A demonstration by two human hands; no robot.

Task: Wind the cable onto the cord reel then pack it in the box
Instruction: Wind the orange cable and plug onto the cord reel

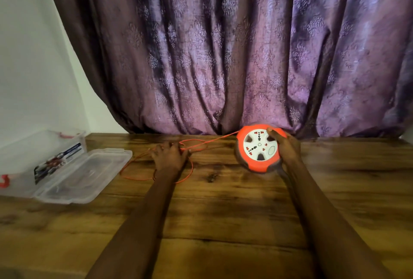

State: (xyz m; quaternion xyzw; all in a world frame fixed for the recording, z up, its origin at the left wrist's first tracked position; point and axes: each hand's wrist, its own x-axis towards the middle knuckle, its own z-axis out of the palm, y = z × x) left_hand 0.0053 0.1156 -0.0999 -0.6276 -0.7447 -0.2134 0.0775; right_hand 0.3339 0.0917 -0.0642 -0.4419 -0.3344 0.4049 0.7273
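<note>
A round orange cord reel (257,164) with a white socket face stands tilted toward me at the far right of the wooden table. My right hand (285,146) grips its right rim, thumb on the white face. A thin orange cable (210,141) runs from the reel's top leftward and lies in loose loops on the table. My left hand (169,155) rests palm down on those loops, fingers bent over the cable; the blur hides whether it pinches the strand. The clear plastic box (29,155) sits open at the far left.
The box's clear lid (89,173) lies flat on the table beside the box, to its right. A purple patterned curtain (223,55) hangs right behind the table's far edge. A white wall (26,66) is at the left. The wooden table (223,211) stretches toward me.
</note>
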